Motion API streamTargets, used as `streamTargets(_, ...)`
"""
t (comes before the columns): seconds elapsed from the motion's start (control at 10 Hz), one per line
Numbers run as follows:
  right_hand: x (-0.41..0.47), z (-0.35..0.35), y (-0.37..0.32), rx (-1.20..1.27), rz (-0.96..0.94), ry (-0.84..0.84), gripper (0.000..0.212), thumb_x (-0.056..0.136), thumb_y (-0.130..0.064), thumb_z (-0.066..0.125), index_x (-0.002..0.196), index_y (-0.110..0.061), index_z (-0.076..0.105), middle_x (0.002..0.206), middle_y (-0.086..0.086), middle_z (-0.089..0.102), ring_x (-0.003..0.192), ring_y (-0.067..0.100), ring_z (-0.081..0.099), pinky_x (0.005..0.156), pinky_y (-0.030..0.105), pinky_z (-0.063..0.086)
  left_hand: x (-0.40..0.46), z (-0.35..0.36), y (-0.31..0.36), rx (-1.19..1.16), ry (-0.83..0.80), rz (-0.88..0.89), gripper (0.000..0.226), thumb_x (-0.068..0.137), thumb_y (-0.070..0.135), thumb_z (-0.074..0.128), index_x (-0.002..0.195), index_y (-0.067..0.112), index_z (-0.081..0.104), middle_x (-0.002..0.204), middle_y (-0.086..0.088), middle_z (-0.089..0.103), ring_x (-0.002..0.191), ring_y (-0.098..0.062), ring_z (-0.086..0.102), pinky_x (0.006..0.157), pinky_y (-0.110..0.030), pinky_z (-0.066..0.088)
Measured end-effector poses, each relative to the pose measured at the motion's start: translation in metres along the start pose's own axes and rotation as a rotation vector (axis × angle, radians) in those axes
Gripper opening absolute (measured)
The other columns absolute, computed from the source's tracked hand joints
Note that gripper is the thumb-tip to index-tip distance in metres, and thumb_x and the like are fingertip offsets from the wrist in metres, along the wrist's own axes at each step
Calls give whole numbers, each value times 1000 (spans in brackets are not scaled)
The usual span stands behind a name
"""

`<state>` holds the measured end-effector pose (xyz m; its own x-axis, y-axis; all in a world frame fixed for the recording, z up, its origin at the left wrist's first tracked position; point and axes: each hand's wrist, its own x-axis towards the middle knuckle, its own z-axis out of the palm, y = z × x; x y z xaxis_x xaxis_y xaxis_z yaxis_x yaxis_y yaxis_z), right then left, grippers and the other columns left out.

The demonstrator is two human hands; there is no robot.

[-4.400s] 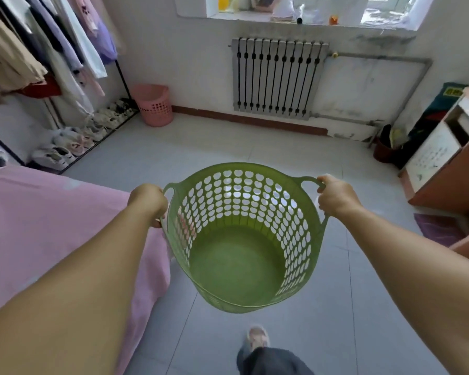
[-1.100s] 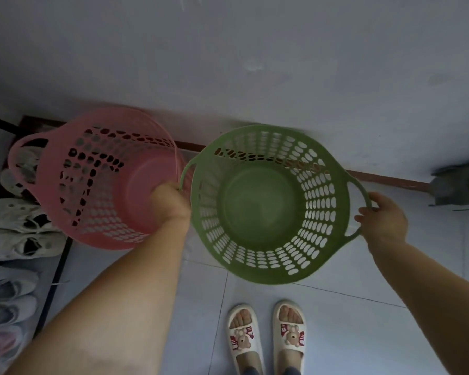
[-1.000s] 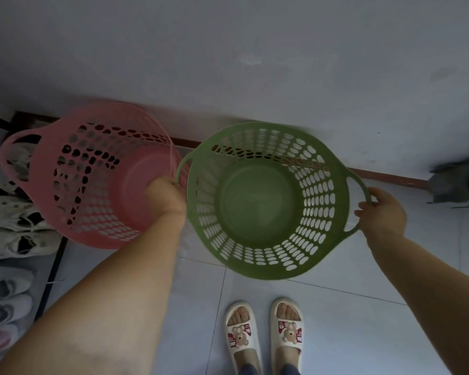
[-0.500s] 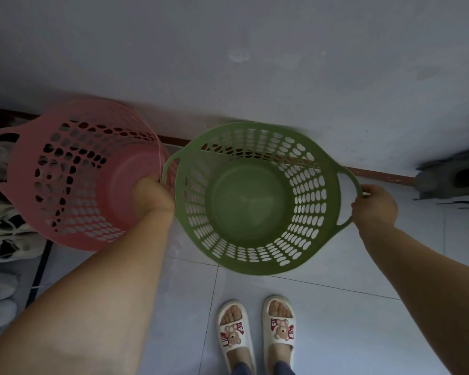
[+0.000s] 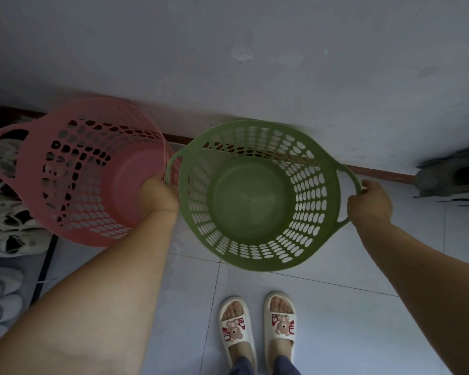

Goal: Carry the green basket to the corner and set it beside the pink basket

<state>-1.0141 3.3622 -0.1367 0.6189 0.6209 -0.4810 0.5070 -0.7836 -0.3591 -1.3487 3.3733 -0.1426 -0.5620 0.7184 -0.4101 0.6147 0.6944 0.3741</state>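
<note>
Both your arms reach forward and down, hands apart at the same height.

Your left hand [image 5: 157, 194] sits at about 10 o'clock from your feet [image 5: 257, 320], knuckles up, fingers curled under and hidden, closed on a handle of the basket [image 5: 251, 197]. Your right hand [image 5: 370, 203] is at about 2 o'clock, fingertips hooked loosely over the opposite handle, thumb side toward you. Both forearms are bare and straight, angling inward. Your feet stand side by side in slippers at 6 o'clock.

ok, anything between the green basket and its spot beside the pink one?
Nothing visible. The green basket already sits right of the pink basket by the wall; only the left hand, on the green handle, lies between them. The right hand holds the other handle.
</note>
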Motion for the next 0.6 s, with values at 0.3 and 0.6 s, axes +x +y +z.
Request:
streamTargets(0.3, -18, -11, -6, -19, -54, -49, 56, 89, -4, 50, 143, -8, 35, 140, 18, 49, 121, 36, 53, 92, 38, 44, -11, -8, -2, 25, -14, -25, 37, 89, 6, 54, 125, 3, 51, 122, -21, 62, 105, -36, 60, 81, -36, 46)
streamTargets(0.6, -52, -61, -3, -85, -37, -95, 70, 89, -10, 58, 148, -11, 21, 148, 17, 38, 128, 38, 46, 85, 33, 41, -56, -44, 20, 100, -99, 56, 83, 87, 30, 59, 151, 25, 5, 151, -14, 37, 139, -36, 34, 111, -49, 34)
